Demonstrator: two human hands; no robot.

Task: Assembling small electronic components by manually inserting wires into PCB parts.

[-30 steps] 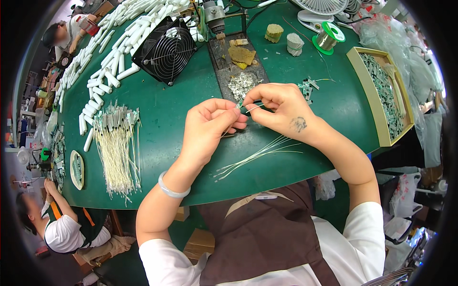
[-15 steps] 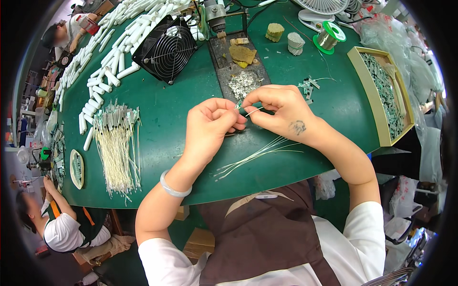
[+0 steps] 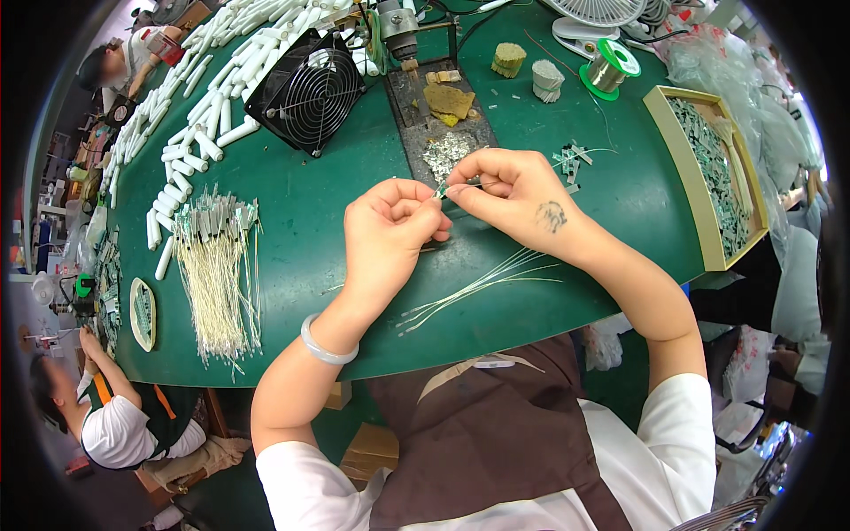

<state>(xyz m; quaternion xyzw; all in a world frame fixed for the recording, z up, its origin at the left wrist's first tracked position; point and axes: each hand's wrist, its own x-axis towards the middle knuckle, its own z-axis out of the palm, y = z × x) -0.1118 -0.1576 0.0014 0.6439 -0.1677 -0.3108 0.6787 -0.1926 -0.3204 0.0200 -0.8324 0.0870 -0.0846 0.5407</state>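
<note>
Over the middle of the green table, my left hand [image 3: 390,228] pinches a small green circuit board [image 3: 440,190] between thumb and forefinger. My right hand [image 3: 524,196] meets it there, thumb and forefinger closed on a thin wire, mostly covered by the fingers. Just beyond the fingertips lies a heap of silvery solder scraps [image 3: 450,152] on a dark base plate [image 3: 409,115]. Several loose pale wires [image 3: 482,283] lie on the table below my right hand. To the left rests a big bundle of wires with boards attached [image 3: 217,274].
A black fan [image 3: 310,93] stands at the back, beside many white tubes [image 3: 212,115]. At right are a solder spool [image 3: 611,69], a few loose boards [image 3: 574,157] and a box of boards [image 3: 662,119]. A small dish [image 3: 153,310] sits far left. Two people work at left.
Both hands have shifted slightly left, and my right fingertips have come closer to the board. The pale wire end that showed below my right forefinger is now mostly hidden.
</note>
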